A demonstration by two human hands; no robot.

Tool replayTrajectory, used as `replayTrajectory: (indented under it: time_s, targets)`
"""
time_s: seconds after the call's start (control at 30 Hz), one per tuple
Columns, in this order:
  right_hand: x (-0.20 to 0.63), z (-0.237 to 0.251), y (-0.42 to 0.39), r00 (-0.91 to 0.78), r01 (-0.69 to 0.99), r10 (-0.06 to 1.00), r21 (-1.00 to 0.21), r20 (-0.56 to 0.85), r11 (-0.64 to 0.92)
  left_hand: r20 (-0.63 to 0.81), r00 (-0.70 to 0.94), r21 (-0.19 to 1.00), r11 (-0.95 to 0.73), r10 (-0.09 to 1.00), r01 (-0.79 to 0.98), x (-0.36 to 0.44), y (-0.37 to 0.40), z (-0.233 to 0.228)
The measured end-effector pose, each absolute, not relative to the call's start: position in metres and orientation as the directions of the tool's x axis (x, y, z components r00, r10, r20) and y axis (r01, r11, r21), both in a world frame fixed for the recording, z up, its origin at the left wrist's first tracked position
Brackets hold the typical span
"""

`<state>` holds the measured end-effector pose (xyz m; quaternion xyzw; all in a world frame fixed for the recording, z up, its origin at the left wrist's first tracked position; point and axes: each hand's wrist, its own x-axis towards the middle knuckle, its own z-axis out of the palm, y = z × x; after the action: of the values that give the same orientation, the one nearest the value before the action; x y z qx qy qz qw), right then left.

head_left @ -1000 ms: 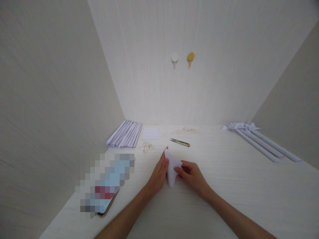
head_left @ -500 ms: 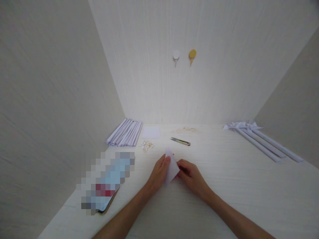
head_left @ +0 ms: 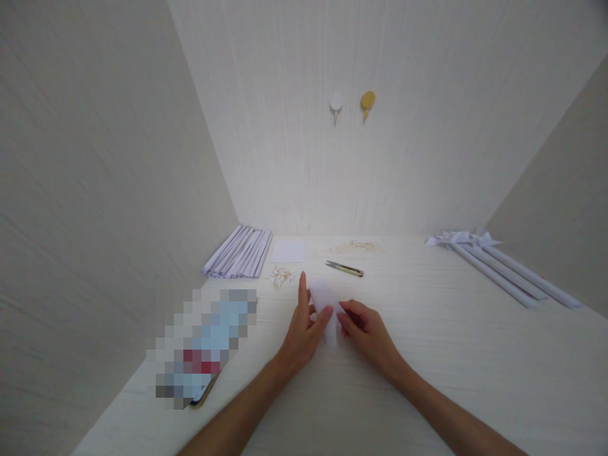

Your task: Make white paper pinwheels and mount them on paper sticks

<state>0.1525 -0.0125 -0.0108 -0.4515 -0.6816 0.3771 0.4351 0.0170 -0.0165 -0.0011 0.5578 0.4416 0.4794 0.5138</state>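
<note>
A small piece of white paper [head_left: 323,296], which looks folded, is held between both hands near the middle of the table. My left hand [head_left: 304,326] grips its left side, thumb across the front and index finger pointing up. At its right edge, my right hand [head_left: 363,326] pinches the paper between thumb and fingers. Beyond the hands lie thread snips [head_left: 344,268] with pointed metal blades. To the left of the snips sits a small pile of white-and-tan bits [head_left: 282,277], too small to name. Behind that pile a white paper square [head_left: 287,251] lies flat.
Rolled white paper tubes [head_left: 240,253] are stacked at the back left. Several longer paper sticks [head_left: 503,272] with folded tops lie at the right. A blurred phone-like device [head_left: 209,348] rests at left. Thin tan strands [head_left: 361,245] lie near the back wall, below two wall hooks [head_left: 367,101].
The paper has turned and now looks narrower, more like a strip. My left thumb has moved down and right over it, and the left index finger has straightened upward.
</note>
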Motion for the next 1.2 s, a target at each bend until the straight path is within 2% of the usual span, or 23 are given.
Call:
replayTrajectory:
  time_s: [0.13, 0.23, 0.33, 0.47, 0.57, 0.77, 1.03, 1.2]
  targets:
    - [0.153, -0.011, -0.011, -0.143, 0.213, 0.973, -0.955, 0.179, 0.207, 0.191, 0.176, 0.973, -0.209, 0.966, 0.093, 0.015, -0.019, -0.004]
    - [0.154, -0.011, -0.009, -0.09, 0.123, 0.99, -0.985, 0.108, 0.119, 0.332, 0.108, 0.907, -0.349, 0.937, 0.236, 0.013, -0.019, -0.008]
    - [0.156, -0.013, -0.006, -0.056, -0.008, 0.995, -0.996, 0.086, 0.085, 0.476, 0.086, 0.79, -0.468, 0.875, 0.397, 0.01, -0.016, -0.01]
    - [0.155, -0.017, -0.005, -0.08, -0.173, 0.995, -0.984, 0.067, 0.052, 0.585, 0.284, 0.574, -0.636, 0.76, 0.516, 0.005, -0.012, -0.012]
    - [0.154, -0.017, -0.005, -0.167, -0.231, 0.984, -0.973, 0.065, 0.025, 0.558, 0.416, 0.448, -0.682, 0.719, 0.578, 0.005, -0.012, -0.012]
    - [0.152, -0.016, -0.006, -0.253, -0.29, 0.965, -0.957, 0.061, -0.016, 0.453, 0.474, 0.31, -0.632, 0.755, 0.711, 0.008, -0.011, -0.01]
    - [0.153, -0.017, -0.006, -0.254, -0.287, 0.966, -0.957, 0.045, -0.031, 0.367, 0.443, 0.309, -0.557, 0.818, 0.771, 0.007, -0.009, -0.011]
    - [0.153, -0.015, -0.007, -0.259, -0.243, 0.966, -0.969, 0.03, -0.035, 0.353, 0.473, 0.238, -0.566, 0.807, 0.789, 0.007, -0.009, -0.013]
